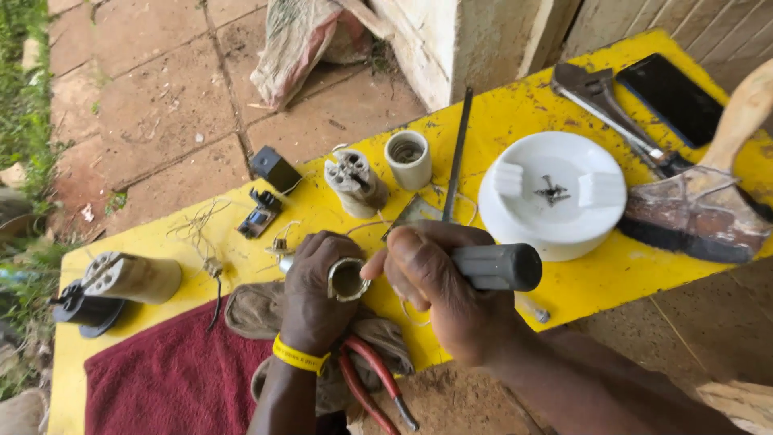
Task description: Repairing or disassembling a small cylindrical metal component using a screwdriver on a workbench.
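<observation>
Views: I have one, the head camera.
Position: worn above the yellow table, close over both hands at lower centre of the frame.
Facing: steeply downward, table running diagonally from lower left to upper right.
Beyond: paving fills the upper left.

A dark phone is lying flat at the upper right of the frame on the yellow bench, its rectangular black screen showing nothing. A crumpled pale sack is slumping on the paving at the top centre.
</observation>
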